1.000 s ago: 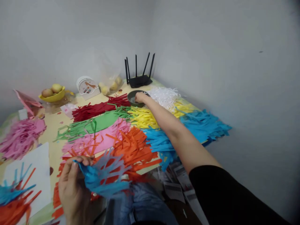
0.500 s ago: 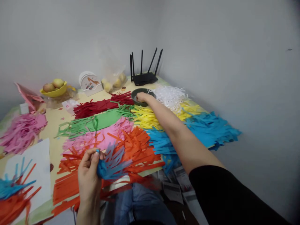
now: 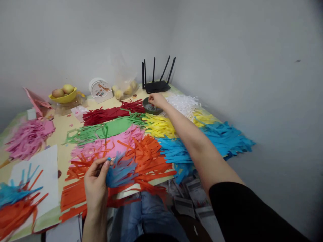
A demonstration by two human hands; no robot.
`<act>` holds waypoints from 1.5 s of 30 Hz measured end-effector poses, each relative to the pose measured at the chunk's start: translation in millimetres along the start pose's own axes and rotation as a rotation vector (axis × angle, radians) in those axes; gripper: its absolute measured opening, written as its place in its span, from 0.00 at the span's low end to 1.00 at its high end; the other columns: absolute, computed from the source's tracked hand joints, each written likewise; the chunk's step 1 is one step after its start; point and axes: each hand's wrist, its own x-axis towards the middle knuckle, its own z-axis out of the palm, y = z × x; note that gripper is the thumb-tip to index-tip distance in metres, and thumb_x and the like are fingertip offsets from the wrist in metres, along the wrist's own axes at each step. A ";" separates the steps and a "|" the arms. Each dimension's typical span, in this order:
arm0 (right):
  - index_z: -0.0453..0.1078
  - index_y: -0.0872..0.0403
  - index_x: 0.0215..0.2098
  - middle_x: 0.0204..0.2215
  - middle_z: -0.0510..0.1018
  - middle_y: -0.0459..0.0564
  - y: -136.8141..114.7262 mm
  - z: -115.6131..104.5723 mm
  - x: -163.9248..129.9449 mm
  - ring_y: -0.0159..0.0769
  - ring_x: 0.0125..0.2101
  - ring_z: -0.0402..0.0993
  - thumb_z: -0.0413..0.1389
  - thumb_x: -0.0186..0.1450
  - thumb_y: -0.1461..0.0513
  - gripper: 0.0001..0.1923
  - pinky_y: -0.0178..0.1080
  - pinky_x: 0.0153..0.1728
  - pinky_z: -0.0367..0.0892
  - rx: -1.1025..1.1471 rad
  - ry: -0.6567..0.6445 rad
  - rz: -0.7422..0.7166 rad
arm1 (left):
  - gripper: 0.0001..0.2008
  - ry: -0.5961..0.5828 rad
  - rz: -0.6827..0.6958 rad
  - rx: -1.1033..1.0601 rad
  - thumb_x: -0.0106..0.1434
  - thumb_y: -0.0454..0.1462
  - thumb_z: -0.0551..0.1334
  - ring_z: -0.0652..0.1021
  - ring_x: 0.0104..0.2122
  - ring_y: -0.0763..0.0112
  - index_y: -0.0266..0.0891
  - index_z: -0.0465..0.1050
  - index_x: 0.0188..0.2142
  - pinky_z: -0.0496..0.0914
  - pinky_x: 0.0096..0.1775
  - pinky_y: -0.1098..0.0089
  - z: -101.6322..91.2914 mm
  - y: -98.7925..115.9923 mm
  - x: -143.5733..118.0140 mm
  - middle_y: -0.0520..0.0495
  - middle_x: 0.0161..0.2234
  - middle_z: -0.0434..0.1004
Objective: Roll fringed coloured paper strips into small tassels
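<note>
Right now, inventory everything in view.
Router: one, black, back
Fruit bag: one, clear, beside router
Printed holder: one, white, back
Fruit bowl: one, yellow, back left
Folded item: one, pink, left
Block: one, white, left
Packet: one, pale, left
Dish: one, dark, centre
Fringed bundles: several, red, green, pink, orange, yellow, blue, white, on table
Sheet: one, white, front left
Table: one, pale yellow, centre
Papers: several, whitish, below table
Sleeve: one, black, right
Jeans: one, blue, bottom
Left hand: one, pinching blue fringe
Right hand: one, at dish
</note>
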 end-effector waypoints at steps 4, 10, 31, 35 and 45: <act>0.73 0.60 0.45 0.36 0.83 0.51 -54.5 4.5 -71.8 0.30 0.33 0.80 0.54 0.70 0.61 0.11 0.29 0.38 0.71 0.344 0.059 -0.324 | 0.11 -0.025 0.226 0.147 0.57 0.40 0.71 0.82 0.31 0.71 0.38 0.79 0.37 0.76 0.37 0.74 7.3 8.3 -2.1 0.49 0.30 0.82; 0.73 0.56 0.36 0.28 0.83 0.48 -122.7 19.9 -188.3 0.29 0.26 0.79 0.59 0.65 0.62 0.05 0.30 0.30 0.71 0.792 -0.110 -0.722 | 0.04 -0.085 0.581 0.386 0.62 0.37 0.67 0.81 0.32 0.71 0.39 0.80 0.35 0.74 0.38 0.72 21.8 25.5 -11.5 0.49 0.31 0.82; 0.72 0.59 0.35 0.27 0.82 0.47 -158.0 19.4 -240.7 0.28 0.25 0.79 0.66 0.60 0.57 0.14 0.32 0.28 0.77 1.301 -0.508 -0.565 | 0.05 -0.083 0.609 0.437 0.63 0.38 0.66 0.77 0.30 0.73 0.39 0.77 0.33 0.70 0.35 0.73 -10.6 39.6 -52.6 0.51 0.30 0.78; 0.71 0.59 0.36 0.26 0.81 0.47 -158.7 20.9 -242.5 0.29 0.24 0.79 0.66 0.60 0.55 0.16 0.33 0.29 0.77 1.300 -0.484 -0.562 | 0.05 -0.105 0.590 0.442 0.63 0.38 0.66 0.78 0.31 0.73 0.39 0.77 0.33 0.69 0.36 0.73 -12.1 40.8 -54.1 0.50 0.30 0.78; 0.70 0.57 0.37 0.26 0.80 0.46 -161.7 32.4 -252.3 0.27 0.25 0.77 0.60 0.65 0.56 0.12 0.30 0.28 0.74 1.226 -0.319 -0.592 | 0.02 -0.194 0.643 0.587 0.61 0.36 0.65 0.77 0.31 0.71 0.39 0.76 0.33 0.70 0.37 0.71 -21.3 47.6 -47.6 0.50 0.31 0.79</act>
